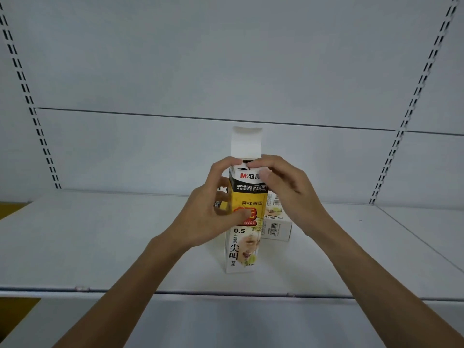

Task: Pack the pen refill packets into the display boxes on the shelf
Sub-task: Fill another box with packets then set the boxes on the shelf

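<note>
Box [244,222] of pen refills stands upright on the white shelf [100,242], its top flap [246,141] open and pointing up. My left hand [213,209] grips the box's left side, thumb laid across the yellow front. My right hand [283,182] pinches the box's top rim, thumb on the front, fingers curled over the mouth, where something dark shows. I cannot tell what it is. Behind the box, just to its right, a second box [276,227] lies on its side.
</note>
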Available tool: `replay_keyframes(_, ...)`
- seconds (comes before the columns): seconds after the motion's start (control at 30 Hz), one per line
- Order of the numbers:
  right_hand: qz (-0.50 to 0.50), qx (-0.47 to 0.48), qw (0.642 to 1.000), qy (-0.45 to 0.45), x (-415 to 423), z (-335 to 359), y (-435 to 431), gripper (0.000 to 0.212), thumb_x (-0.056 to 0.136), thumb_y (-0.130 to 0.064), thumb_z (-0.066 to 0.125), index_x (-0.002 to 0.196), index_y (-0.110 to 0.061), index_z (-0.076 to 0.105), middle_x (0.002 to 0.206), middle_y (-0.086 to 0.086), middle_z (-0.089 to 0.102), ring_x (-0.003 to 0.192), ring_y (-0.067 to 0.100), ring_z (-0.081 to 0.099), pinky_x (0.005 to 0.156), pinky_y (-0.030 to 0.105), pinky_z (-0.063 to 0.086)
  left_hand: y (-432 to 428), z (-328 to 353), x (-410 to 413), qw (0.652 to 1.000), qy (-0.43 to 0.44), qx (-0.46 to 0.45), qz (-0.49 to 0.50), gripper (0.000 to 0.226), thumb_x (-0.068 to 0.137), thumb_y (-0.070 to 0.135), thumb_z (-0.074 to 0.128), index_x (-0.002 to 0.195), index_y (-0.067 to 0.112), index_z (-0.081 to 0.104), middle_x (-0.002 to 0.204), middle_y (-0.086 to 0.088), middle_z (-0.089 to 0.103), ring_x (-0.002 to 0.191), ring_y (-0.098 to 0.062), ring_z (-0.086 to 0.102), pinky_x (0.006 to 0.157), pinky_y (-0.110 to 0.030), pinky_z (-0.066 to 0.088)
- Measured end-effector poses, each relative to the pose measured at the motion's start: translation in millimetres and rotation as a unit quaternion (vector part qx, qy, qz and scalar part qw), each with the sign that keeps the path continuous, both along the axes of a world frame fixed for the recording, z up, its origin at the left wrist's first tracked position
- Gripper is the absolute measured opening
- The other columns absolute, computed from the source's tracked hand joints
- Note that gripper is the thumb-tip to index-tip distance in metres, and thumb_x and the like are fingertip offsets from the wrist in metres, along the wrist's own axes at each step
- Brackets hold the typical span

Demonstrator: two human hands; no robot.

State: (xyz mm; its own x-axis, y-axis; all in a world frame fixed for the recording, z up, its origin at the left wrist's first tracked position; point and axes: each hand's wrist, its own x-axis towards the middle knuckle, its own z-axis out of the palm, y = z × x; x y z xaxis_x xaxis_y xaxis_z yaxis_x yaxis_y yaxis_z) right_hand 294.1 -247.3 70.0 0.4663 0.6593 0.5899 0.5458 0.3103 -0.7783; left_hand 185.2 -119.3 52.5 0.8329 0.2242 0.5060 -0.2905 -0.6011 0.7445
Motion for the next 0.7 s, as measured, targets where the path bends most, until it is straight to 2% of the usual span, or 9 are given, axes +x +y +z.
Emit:
replay_keyframes(0.1, -0.026, 0.025, 0.999, -0.030, 1, 8, -1, 0.016, 0.089, -0.022, 0.053, 0.094, -0.016, 0.067, 0.113, -0.006, 0.058, 0.106, 0.009, 0.058, 0.072, 0.015, 0.050, -4, 0, -1, 0.999, 0.004, -0.036, -0.006, 0.062, 0.070, 0.038, 0.063, 0.114, 0.061, 0.024, 0.103, 0.020, 0.054, 0.090, 0.002, 0.061, 0.069, -0.016, 0.053)
replay_keyframes(0.2, -0.026, 0.021, 0.999, -0.033, 3, 14, -2, 0.002, 0.088, -0.011, 0.059, 0.087, -0.012, 0.059, 0.109, 0.001, 0.061, 0.106, 0.013, 0.059, 0.071, 0.020, 0.052, -4, -3, -3, 0.998, 0.010, -0.068, -0.015, 0.064, 0.071, 0.040, 0.057, 0.116, 0.063, 0.017, 0.103, 0.028, 0.051, 0.089, 0.015, 0.056, 0.064, -0.009, 0.050)
replay_keyframes(0.23, -0.028, 0.021, 0.999, -0.027, 3, 15, -2, 0.009, 0.087, -0.009, 0.060, 0.085, -0.013, 0.053, 0.106, 0.002, 0.062, 0.105, 0.015, 0.060, 0.070, 0.022, 0.053, -4, -5, -3, 0.997, 0.008, -0.071, -0.016, 0.066, 0.071, 0.039, 0.057, 0.116, 0.064, 0.015, 0.103, 0.030, 0.051, 0.089, 0.017, 0.056, 0.064, -0.008, 0.049)
replay_keyframes(0.3, -0.027, 0.023, 0.999, -0.027, 4, 19, -3, 0.021, 0.085, -0.008, 0.063, 0.085, -0.017, 0.044, 0.102, -0.001, 0.063, 0.104, 0.015, 0.062, 0.072, 0.028, 0.055, -5, -9, -4, 0.997, 0.014, -0.070, -0.011, 0.070, 0.070, 0.040, 0.057, 0.115, 0.066, 0.011, 0.103, 0.030, 0.052, 0.089, 0.013, 0.058, 0.065, -0.011, 0.051)
replay_keyframes(0.37, -0.019, 0.005, 0.998, -0.058, 4, 22, -5, 0.023, 0.084, -0.014, 0.065, 0.095, -0.026, 0.049, 0.102, -0.004, 0.064, 0.104, 0.014, 0.062, 0.078, 0.030, 0.055, -5, -12, -5, 0.997, 0.022, -0.068, -0.004, 0.071, 0.068, 0.043, 0.056, 0.114, 0.068, 0.009, 0.101, 0.032, 0.052, 0.088, 0.013, 0.058, 0.067, -0.014, 0.051)
replay_keyframes(0.43, -0.021, -0.021, 0.996, -0.086, 4, 25, -5, 0.026, 0.082, -0.022, 0.065, 0.103, -0.034, 0.056, 0.103, -0.009, 0.064, 0.106, 0.010, 0.059, 0.079, 0.026, 0.055, -5, -13, -6, 0.997, 0.024, -0.069, -0.001, 0.069, 0.068, 0.043, 0.056, 0.113, 0.067, 0.011, 0.098, 0.034, 0.052, 0.086, 0.015, 0.057, 0.067, -0.013, 0.051)
replay_keyframes(0.53, -0.044, -0.017, 0.994, -0.102, 3, 28, -4, 0.017, 0.086, -0.017, 0.063, 0.096, -0.030, 0.066, 0.101, -0.012, 0.063, 0.102, 0.007, 0.059, 0.076, 0.022, 0.053, -5, -13, -6, 0.997, 0.027, -0.072, -0.004, 0.067, 0.068, 0.043, 0.056, 0.113, 0.068, 0.013, 0.100, 0.031, 0.053, 0.090, 0.007, 0.059, 0.069, -0.018, 0.052)
replay_keyframes(0.7, -0.071, -0.024, 0.988, -0.133, 4, 31, -2, 0.016, 0.088, -0.011, 0.060, 0.090, -0.025, 0.067, 0.102, -0.005, 0.065, 0.101, 0.009, 0.060, 0.077, 0.031, 0.057, -6, -13, -5, 0.997, 0.026, -0.077, 0.005, 0.069, 0.067, 0.043, 0.056, 0.113, 0.067, 0.011, 0.101, 0.028, 0.053, 0.090, 0.004, 0.059, 0.067, -0.016, 0.052)
